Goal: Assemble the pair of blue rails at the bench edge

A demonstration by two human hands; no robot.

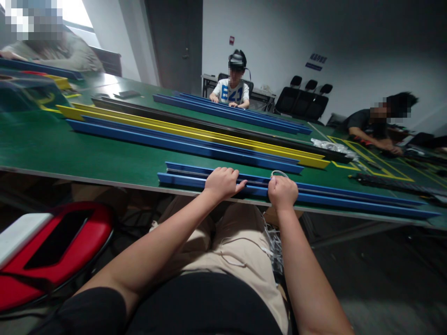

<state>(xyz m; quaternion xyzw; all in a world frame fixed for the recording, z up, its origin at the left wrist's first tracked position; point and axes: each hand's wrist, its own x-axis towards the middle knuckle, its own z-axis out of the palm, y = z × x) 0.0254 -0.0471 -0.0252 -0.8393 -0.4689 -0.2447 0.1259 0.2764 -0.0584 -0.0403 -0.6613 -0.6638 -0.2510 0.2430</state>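
A long blue rail (349, 199) lies along the near edge of the green table (87, 158). My left hand (223, 182) rests on the rail with fingers curled over its near edge, thumb stretched to the right. My right hand (282, 191) is closed in a fist at the same rail and pinches a thin white loop (278, 173), apparently a cable tie. More white ties (274, 242) lie in my lap below the table edge.
Further long rails lie across the table: blue (181, 145), yellow (195, 130), black (209, 122) and blue (230, 111). Three other people sit around the table. A red and white stool (45, 246) stands at my left. Black chairs (303, 97) line the back wall.
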